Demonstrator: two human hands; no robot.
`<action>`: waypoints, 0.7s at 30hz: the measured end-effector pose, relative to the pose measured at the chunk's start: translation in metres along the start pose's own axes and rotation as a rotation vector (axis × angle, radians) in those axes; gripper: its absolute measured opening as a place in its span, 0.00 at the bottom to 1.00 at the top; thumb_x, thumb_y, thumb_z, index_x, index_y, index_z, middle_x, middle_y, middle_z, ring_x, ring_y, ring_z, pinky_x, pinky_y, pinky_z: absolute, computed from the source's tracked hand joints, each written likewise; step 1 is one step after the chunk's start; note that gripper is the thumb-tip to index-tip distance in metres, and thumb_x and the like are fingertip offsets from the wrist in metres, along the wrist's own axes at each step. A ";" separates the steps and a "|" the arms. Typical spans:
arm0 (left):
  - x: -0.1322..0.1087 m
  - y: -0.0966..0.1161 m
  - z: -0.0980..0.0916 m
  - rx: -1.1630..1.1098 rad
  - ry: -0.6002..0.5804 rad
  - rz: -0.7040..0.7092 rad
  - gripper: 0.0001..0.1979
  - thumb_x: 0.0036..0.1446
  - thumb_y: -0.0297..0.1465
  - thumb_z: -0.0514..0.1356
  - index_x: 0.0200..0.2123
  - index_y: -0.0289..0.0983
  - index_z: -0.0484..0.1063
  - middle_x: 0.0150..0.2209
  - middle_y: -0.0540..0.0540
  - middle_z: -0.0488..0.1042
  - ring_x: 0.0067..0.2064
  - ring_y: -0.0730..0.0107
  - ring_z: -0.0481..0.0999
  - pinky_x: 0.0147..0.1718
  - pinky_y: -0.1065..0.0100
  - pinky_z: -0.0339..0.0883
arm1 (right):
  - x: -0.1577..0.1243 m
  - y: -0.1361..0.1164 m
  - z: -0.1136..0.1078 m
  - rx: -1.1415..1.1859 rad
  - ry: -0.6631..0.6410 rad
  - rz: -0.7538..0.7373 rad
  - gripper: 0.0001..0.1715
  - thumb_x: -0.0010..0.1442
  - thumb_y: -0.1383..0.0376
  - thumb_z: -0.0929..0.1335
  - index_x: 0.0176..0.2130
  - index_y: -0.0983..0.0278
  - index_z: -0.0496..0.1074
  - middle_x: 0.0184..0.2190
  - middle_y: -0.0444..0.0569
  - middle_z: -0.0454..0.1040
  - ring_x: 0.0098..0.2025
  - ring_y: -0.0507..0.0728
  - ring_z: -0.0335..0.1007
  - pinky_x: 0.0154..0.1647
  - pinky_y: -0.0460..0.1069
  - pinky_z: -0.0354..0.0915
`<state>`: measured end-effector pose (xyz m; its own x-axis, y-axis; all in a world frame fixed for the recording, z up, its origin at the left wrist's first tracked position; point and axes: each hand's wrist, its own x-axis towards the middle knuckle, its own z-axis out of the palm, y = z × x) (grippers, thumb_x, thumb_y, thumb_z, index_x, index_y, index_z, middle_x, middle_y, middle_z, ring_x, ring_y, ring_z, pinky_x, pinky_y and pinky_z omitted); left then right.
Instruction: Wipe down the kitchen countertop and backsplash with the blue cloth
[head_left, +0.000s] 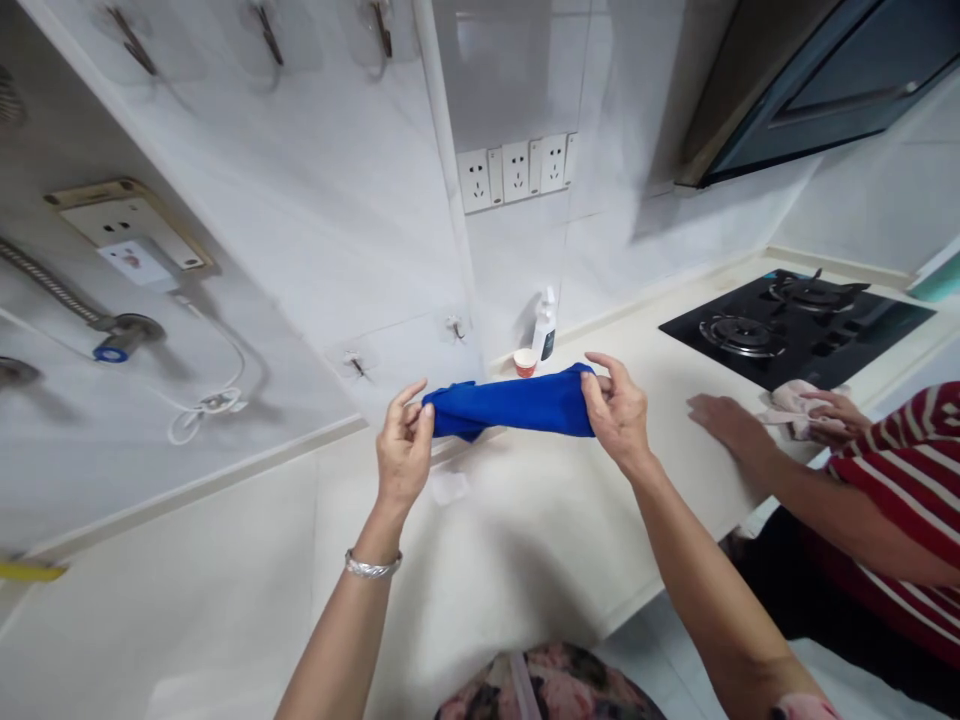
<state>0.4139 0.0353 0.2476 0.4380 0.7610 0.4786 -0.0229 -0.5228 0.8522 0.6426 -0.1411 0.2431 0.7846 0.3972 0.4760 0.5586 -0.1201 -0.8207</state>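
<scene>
A blue cloth (517, 405) is stretched between the person's two hands at the centre of the frame, held up above the pale countertop (540, 570). It looks folded into a band, with a loose, bunched fold hanging at its left end. The left hand (405, 450), left of centre, pinches that end between thumb and fingers, the other fingers loosely curled; a silver bracelet (373, 567) circles the wrist below it. The right hand (619, 415), right of centre, grips the other end between thumb and fingers, with the index finger extended along the cloth's upper corner.

Just above the cloth in the frame, a small red-and-white cup (525, 364) stands on the countertop beside a white bottle (544, 325) with a dark label. A row of white wall sockets (516, 172) runs across the upper middle, and hooks (268, 35) line the top left. At the left side, a white plug adapter (136, 263) sits in a wall outlet (120, 215), above a valve with a blue ring (124, 340).

On the right, a black two-burner gas hob (795, 325) is set into the counter. Below it, a co-worker in a red-and-white striped top (907, 480) rests one hand (724, 425) flat on the surface and holds a pale pinkish cloth (796, 400) in the other.
</scene>
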 end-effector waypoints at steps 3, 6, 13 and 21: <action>-0.037 -0.025 -0.005 0.114 -0.140 -0.159 0.26 0.66 0.46 0.57 0.61 0.39 0.68 0.28 0.53 0.64 0.28 0.75 0.62 0.30 0.73 0.60 | -0.041 0.038 -0.003 -0.037 -0.160 0.080 0.30 0.66 0.49 0.62 0.58 0.65 0.70 0.21 0.38 0.67 0.21 0.52 0.60 0.28 0.47 0.61; -0.110 -0.077 -0.007 0.300 -0.370 -0.397 0.24 0.65 0.43 0.52 0.59 0.40 0.71 0.33 0.50 0.73 0.30 0.71 0.69 0.34 0.70 0.67 | -0.120 0.102 0.006 -0.088 -0.308 0.165 0.30 0.64 0.50 0.61 0.56 0.66 0.70 0.24 0.44 0.73 0.23 0.55 0.66 0.31 0.51 0.65; -0.226 -0.143 -0.008 0.416 -0.438 -0.524 0.23 0.57 0.37 0.51 0.52 0.38 0.74 0.38 0.44 0.77 0.35 0.63 0.76 0.42 0.60 0.73 | -0.250 0.174 0.014 -0.071 -0.494 0.283 0.26 0.65 0.53 0.57 0.51 0.63 0.73 0.22 0.45 0.72 0.24 0.60 0.70 0.31 0.54 0.65; -0.159 -0.124 0.007 0.328 -0.460 -0.469 0.26 0.60 0.47 0.55 0.54 0.36 0.73 0.25 0.52 0.69 0.28 0.69 0.69 0.34 0.66 0.67 | -0.176 0.138 0.027 -0.030 -0.491 0.311 0.22 0.64 0.48 0.59 0.35 0.60 0.70 0.20 0.42 0.67 0.23 0.55 0.62 0.28 0.51 0.59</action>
<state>0.3540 -0.0236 0.0648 0.6703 0.7323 -0.1199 0.4981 -0.3243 0.8042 0.5745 -0.2025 0.0376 0.7002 0.7139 0.0055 0.3350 -0.3217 -0.8856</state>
